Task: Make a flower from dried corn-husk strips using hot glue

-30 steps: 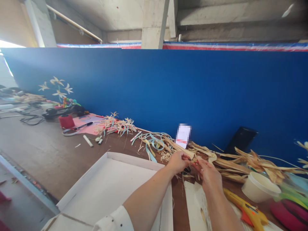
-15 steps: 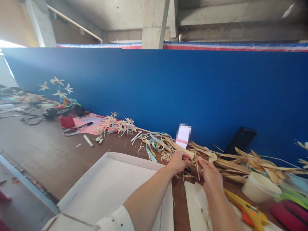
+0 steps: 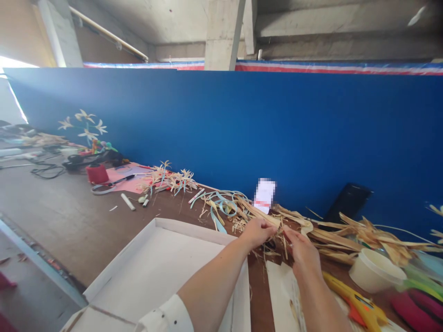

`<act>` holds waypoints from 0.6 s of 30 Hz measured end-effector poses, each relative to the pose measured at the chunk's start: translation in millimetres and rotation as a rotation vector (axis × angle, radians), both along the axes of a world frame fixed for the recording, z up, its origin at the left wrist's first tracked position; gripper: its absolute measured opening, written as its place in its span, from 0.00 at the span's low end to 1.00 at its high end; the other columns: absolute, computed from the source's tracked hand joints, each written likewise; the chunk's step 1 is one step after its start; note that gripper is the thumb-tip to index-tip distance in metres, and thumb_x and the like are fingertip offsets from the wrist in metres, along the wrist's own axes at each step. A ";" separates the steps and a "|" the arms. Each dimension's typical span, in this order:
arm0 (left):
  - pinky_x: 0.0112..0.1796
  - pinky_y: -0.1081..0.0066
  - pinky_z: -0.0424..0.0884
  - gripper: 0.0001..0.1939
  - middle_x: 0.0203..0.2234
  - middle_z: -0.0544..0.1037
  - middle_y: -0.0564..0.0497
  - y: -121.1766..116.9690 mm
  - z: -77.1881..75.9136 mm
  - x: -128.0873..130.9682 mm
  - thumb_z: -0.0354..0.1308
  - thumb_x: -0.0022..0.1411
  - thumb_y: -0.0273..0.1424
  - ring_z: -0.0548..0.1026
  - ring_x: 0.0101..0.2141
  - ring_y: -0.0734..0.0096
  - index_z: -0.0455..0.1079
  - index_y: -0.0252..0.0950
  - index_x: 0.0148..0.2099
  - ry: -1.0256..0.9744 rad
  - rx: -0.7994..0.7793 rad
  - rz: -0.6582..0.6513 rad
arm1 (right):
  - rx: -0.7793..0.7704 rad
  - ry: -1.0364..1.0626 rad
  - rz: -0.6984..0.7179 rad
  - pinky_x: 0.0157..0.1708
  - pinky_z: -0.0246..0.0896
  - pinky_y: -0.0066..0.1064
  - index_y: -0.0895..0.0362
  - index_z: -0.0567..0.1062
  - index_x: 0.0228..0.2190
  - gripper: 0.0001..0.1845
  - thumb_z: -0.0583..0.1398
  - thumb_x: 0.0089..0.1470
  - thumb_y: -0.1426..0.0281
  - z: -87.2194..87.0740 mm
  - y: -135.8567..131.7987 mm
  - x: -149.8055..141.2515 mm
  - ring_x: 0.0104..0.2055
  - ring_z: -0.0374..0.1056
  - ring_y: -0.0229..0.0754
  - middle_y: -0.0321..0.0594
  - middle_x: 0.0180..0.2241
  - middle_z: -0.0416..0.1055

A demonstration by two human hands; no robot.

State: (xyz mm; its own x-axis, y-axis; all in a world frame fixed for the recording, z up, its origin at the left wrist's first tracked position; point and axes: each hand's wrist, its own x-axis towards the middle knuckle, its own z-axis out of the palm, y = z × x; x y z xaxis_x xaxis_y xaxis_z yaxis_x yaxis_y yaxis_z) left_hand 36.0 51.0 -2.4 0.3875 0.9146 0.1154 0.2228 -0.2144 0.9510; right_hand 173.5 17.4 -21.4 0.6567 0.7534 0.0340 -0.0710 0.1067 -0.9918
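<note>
My left hand (image 3: 256, 232) and my right hand (image 3: 303, 250) are close together over the right half of the table, fingertips almost meeting. Both pinch a small piece of thin, straw-coloured husk strip (image 3: 284, 246), whose narrow end hangs down between them. The fingers cover most of the piece, so its exact shape is hard to make out. Just behind the hands lies a heap of long dried husk leaves (image 3: 332, 237). Pale blue ribbon strips (image 3: 221, 207) curl to the left of my left hand.
A white shallow box (image 3: 180, 251) sits under my left forearm. Beside my right forearm lie a yellow glue gun (image 3: 362, 302) and a cream tub (image 3: 377, 272). Small husk flowers (image 3: 173, 177) are piled farther left. A blue partition (image 3: 207, 124) stands behind the table (image 3: 114, 221).
A thin strip end came into view hanging below my fingers, and my fingertips shifted slightly around the piece. The hands otherwise stay in the same place.
</note>
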 end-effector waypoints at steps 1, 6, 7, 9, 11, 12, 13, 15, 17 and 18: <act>0.32 0.74 0.65 0.17 0.24 0.74 0.51 -0.4 -1.0 0.4 0.57 0.51 0.42 0.70 0.28 0.71 0.74 0.32 0.34 -0.002 -0.022 -0.022 | -0.040 0.026 0.003 0.24 0.65 0.29 0.57 0.77 0.28 0.21 0.68 0.28 0.60 2.8 -1.5 -1.9 0.27 0.70 0.43 0.36 0.23 0.74; 0.29 0.75 0.64 0.19 0.24 0.74 0.51 -0.8 -4.1 2.7 0.59 0.48 0.43 0.68 0.26 0.73 0.75 0.32 0.35 -0.040 -0.082 -0.040 | -0.124 0.048 0.022 0.25 0.64 0.26 0.56 0.77 0.28 0.20 0.68 0.26 0.62 12.0 -6.6 -7.8 0.28 0.70 0.41 0.34 0.23 0.74; 0.29 0.76 0.64 0.18 0.24 0.74 0.51 -0.5 -4.1 3.2 0.59 0.48 0.42 0.68 0.26 0.74 0.75 0.32 0.34 -0.048 -0.092 -0.036 | -0.126 0.048 0.022 0.24 0.64 0.26 0.56 0.77 0.28 0.20 0.68 0.26 0.62 12.2 -6.9 -8.1 0.28 0.70 0.41 0.34 0.23 0.74; 0.28 0.77 0.63 0.15 0.24 0.74 0.51 0.2 -4.1 4.1 0.60 0.48 0.39 0.67 0.25 0.75 0.75 0.32 0.34 -0.060 -0.107 -0.024 | -0.124 0.048 0.028 0.24 0.63 0.26 0.57 0.77 0.28 0.21 0.68 0.26 0.62 11.6 -7.0 -8.1 0.27 0.70 0.41 0.35 0.23 0.75; 0.27 0.77 0.63 0.13 0.23 0.74 0.51 1.1 -4.4 4.6 0.60 0.48 0.37 0.66 0.24 0.76 0.74 0.31 0.32 -0.056 -0.113 -0.012 | -0.117 0.054 0.045 0.24 0.63 0.26 0.58 0.77 0.28 0.21 0.69 0.26 0.63 10.4 -6.8 -7.6 0.27 0.70 0.40 0.37 0.24 0.75; 0.27 0.77 0.63 0.12 0.22 0.73 0.52 1.5 -4.8 4.6 0.60 0.48 0.36 0.66 0.23 0.76 0.74 0.31 0.31 -0.048 -0.110 -0.008 | -0.110 0.062 0.057 0.24 0.64 0.26 0.58 0.77 0.28 0.21 0.69 0.26 0.63 9.9 -6.8 -7.5 0.27 0.70 0.40 0.37 0.25 0.75; 0.27 0.77 0.63 0.12 0.22 0.73 0.52 1.9 -5.3 4.5 0.59 0.48 0.36 0.66 0.23 0.76 0.74 0.31 0.31 -0.037 -0.103 -0.004 | -0.104 0.071 0.070 0.24 0.64 0.26 0.58 0.77 0.28 0.21 0.69 0.26 0.63 9.7 -6.8 -7.6 0.27 0.70 0.40 0.37 0.25 0.75; 0.28 0.76 0.63 0.12 0.21 0.72 0.52 2.8 -6.7 4.2 0.59 0.48 0.37 0.65 0.23 0.76 0.74 0.31 0.29 -0.019 -0.092 -0.002 | -0.098 0.088 0.096 0.26 0.65 0.26 0.58 0.77 0.29 0.21 0.69 0.28 0.63 9.8 -6.9 -8.6 0.29 0.70 0.41 0.38 0.26 0.76; 0.28 0.76 0.63 0.13 0.20 0.71 0.53 3.3 -7.6 3.9 0.59 0.48 0.38 0.65 0.22 0.76 0.74 0.31 0.29 -0.026 -0.090 0.001 | -0.110 0.097 0.127 0.27 0.65 0.27 0.58 0.77 0.30 0.21 0.68 0.30 0.62 10.8 -7.2 -10.6 0.31 0.71 0.43 0.39 0.27 0.76; 0.28 0.76 0.63 0.13 0.20 0.71 0.53 3.3 -7.5 3.8 0.59 0.48 0.38 0.65 0.22 0.77 0.74 0.31 0.29 -0.037 -0.094 0.006 | -0.119 0.098 0.139 0.27 0.66 0.28 0.58 0.77 0.30 0.20 0.68 0.31 0.62 11.6 -7.4 -11.9 0.32 0.71 0.44 0.39 0.27 0.76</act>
State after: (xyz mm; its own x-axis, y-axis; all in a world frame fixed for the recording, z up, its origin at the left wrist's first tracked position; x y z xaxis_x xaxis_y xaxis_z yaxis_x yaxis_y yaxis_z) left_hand 39.8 54.4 -10.0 0.3788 0.9245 0.0427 0.1882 -0.1222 0.9745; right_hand 161.6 10.0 -9.8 0.5417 0.8321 -0.1192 -0.1733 -0.0282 -0.9845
